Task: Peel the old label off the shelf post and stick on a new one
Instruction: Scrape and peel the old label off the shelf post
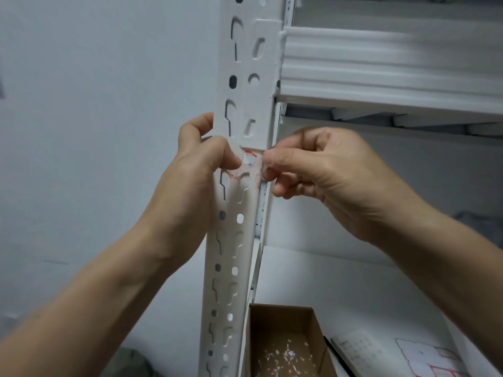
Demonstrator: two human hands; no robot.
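old label (250, 161) between hands | left hand (190, 170) thumb pressing it | right hand (321, 170) seemingly pinching its edge

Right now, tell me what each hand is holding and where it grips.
The left hand grips the shelf post, thumb on the old label. The right hand pinches at the label's right edge; whether it holds a strip cannot be told.

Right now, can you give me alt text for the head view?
Both hands work at a torn red-and-white label remnant on a white slotted shelf post: left hand thumb presses it, right hand pinches at the post's edge. Below, a cardboard box holds paper scraps.
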